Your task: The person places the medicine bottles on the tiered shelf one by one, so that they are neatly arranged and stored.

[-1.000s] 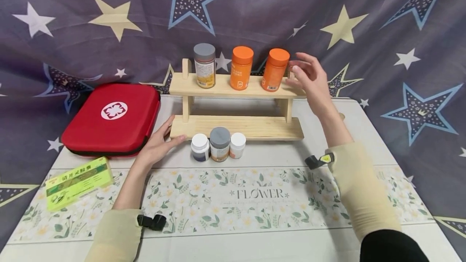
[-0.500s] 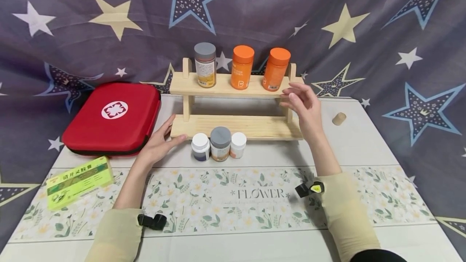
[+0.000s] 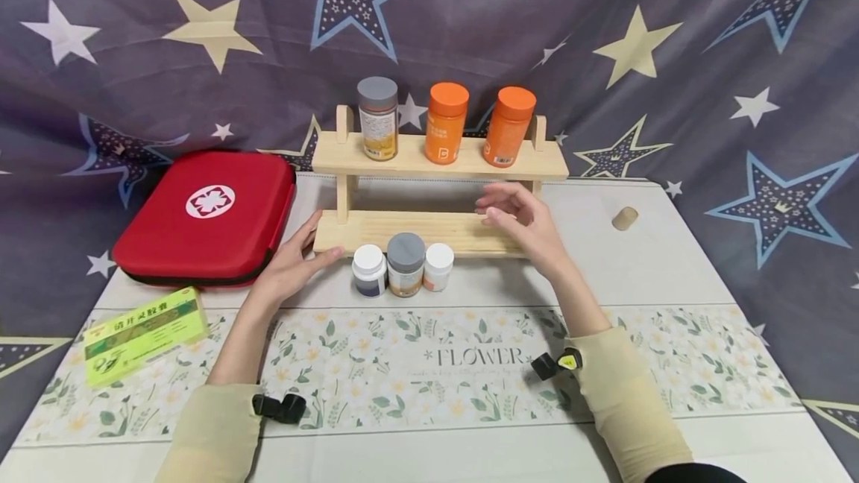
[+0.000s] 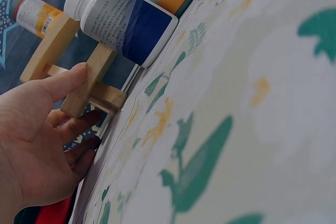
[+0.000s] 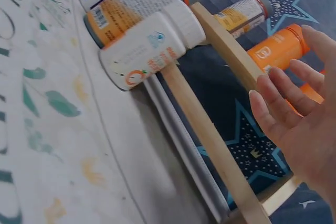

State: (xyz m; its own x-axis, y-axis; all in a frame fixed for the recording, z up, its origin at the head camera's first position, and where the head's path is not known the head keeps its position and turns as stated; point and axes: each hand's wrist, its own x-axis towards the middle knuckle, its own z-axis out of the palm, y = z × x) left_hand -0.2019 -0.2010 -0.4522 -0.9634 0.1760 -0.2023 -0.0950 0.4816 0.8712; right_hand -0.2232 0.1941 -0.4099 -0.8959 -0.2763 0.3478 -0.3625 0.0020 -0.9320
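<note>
My left hand (image 3: 294, 265) grips the left end of the lower board of a two-tier wooden shelf (image 3: 429, 233). In the left wrist view, its thumb (image 4: 71, 81) lies against the board's end while the other fingers reach behind it. Over the right part of that lower board hovers my right hand (image 3: 526, 228), fingers relaxed and holding nothing. Along the top board stand a grey-capped bottle (image 3: 379, 121) and two orange bottles (image 3: 446, 125). In front of the shelf, a white bottle with a blue label (image 3: 370, 272), a grey-capped jar (image 3: 406, 265) and a small white bottle (image 5: 149, 48) stand side by side.
A red first-aid case (image 3: 201, 229) lies on the table left of the shelf. Nearer the front is a green-yellow medicine box (image 3: 146, 335). A small cork-like cylinder (image 3: 625, 218) sits to the right. A star-patterned cloth (image 3: 470, 13) hangs close behind the shelf.
My right hand has come down and left, from beside the right orange bottle on the top board to over the lower board. My left hand stays at the shelf's left end.
</note>
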